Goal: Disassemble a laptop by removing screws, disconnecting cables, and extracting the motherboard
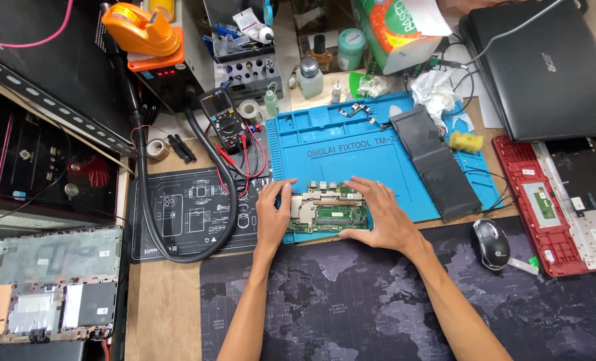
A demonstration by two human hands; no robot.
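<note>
Both hands, the left hand (pixel 273 212) and right hand (pixel 377 212), lie flat with fingers spread on the ends of a green circuit board (pixel 326 212), gripping nothing. It sits at the near edge of the blue repair mat (pixel 351 150) mid-desk. It looks light, stiff and fragile, best held by its edges. The desk (pixel 167 301) is crowded: multimeter (pixel 225 120), mouse (pixel 490 243).
</note>
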